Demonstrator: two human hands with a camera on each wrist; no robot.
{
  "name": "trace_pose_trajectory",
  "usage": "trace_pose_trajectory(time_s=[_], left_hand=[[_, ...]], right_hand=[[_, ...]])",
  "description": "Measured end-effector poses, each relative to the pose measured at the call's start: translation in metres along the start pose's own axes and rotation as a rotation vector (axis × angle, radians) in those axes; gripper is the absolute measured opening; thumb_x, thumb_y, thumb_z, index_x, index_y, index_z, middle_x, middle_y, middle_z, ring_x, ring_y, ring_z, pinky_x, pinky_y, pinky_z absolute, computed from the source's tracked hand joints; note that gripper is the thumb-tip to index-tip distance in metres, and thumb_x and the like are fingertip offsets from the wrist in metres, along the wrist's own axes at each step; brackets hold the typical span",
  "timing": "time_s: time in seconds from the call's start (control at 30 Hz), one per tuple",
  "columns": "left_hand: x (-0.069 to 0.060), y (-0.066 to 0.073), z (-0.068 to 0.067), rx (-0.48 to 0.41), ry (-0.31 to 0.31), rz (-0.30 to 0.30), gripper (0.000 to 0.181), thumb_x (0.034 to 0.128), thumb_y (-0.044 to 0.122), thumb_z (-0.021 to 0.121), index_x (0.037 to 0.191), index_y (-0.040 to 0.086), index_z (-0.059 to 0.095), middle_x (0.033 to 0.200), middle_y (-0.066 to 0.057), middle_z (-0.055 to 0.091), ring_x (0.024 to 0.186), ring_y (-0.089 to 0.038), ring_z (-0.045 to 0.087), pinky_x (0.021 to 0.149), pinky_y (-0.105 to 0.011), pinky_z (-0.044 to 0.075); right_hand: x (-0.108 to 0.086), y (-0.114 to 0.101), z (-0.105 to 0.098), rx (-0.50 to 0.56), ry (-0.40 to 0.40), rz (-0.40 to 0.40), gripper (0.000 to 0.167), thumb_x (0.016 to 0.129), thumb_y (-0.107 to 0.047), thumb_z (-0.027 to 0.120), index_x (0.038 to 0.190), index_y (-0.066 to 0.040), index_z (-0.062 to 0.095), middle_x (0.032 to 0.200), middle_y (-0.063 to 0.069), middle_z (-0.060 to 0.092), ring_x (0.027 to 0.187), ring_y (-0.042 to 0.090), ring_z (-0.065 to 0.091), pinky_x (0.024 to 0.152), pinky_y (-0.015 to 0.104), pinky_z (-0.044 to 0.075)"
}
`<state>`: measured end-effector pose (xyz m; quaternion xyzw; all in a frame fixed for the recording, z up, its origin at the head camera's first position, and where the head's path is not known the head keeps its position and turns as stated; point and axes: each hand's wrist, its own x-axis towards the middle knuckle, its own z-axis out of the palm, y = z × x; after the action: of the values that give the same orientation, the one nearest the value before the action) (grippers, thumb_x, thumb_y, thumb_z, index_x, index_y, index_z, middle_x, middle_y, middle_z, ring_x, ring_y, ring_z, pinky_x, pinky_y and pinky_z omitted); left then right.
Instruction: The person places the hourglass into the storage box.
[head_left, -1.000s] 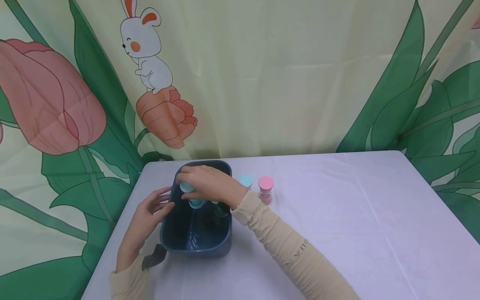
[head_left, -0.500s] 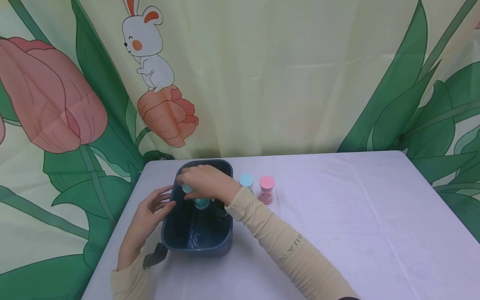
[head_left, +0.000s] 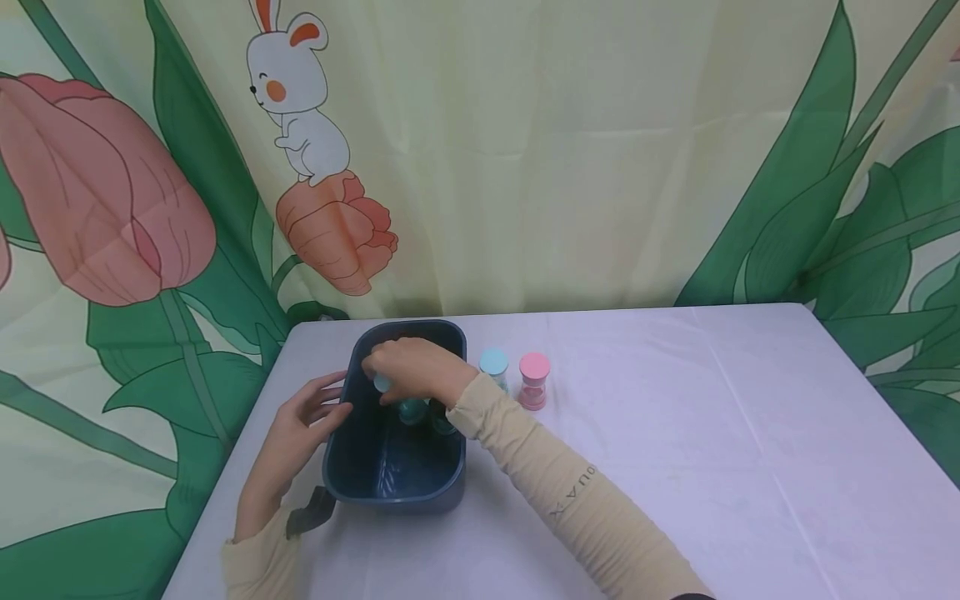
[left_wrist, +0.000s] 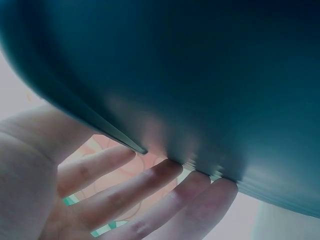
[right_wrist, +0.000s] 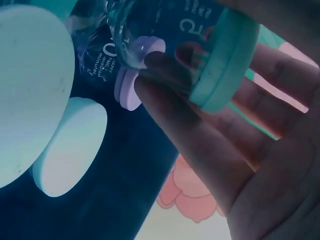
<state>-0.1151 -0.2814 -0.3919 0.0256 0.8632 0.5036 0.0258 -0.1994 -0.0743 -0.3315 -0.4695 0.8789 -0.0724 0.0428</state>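
A sand timer with a pale blue-green cap (right_wrist: 227, 62) and a printed 5 is pinched by my right hand (head_left: 416, 367). The hand reaches down inside a dark blue bin (head_left: 393, 500); its fingers partly cover the timer. Close by in the bin are a purple-capped timer (right_wrist: 131, 87) and whitish caps (right_wrist: 70, 147), seen in the right wrist view. In the head view, a teal timer (head_left: 412, 410) shows below the hand. My left hand (head_left: 288, 442) touches the bin's left outer wall, fingertips (left_wrist: 222, 192) against the side and thumb at the rim.
Right of the bin on the white-covered table (head_left: 675, 433) stand a blue-capped sand timer (head_left: 493, 362) and a pink-capped one (head_left: 534, 379). A printed curtain (head_left: 562, 167) hangs behind the table's back edge.
My right hand has lowered deeper into the bin with the timer and shifted slightly right. My left hand stays at the bin's wall.
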Motion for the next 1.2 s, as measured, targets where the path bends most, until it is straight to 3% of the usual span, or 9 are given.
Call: trace_pose_trajectory(time_s=[0.33,1.2], left_hand=[[0.0,0.0,0.0,0.002,-0.001,-0.002,0.058,0.0972,0.037,0.064,0.149,0.019,0.043,0.146,-0.017,0.052,0.13,-0.039,0.053,0.099,-0.055,0.05],[0.001,-0.002,0.0,0.005,-0.003,-0.007,0.058,0.0978,0.037,0.063,0.149,0.019,0.043,0.146,-0.019,0.051,0.131,-0.042,0.052,0.1,-0.06,0.047]], right_hand=[[0.001,-0.003,0.004,0.014,-0.059,0.002,0.038,0.083,-0.029,0.081,0.116,-0.015,0.071,0.106,-0.002,0.071,0.093,0.011,0.066,0.088,0.022,0.054],[0.004,-0.006,0.014,0.024,-0.117,0.003,0.039,0.081,-0.025,0.084,0.117,-0.016,0.072,0.109,-0.002,0.073,0.096,0.011,0.066,0.092,0.023,0.054]])
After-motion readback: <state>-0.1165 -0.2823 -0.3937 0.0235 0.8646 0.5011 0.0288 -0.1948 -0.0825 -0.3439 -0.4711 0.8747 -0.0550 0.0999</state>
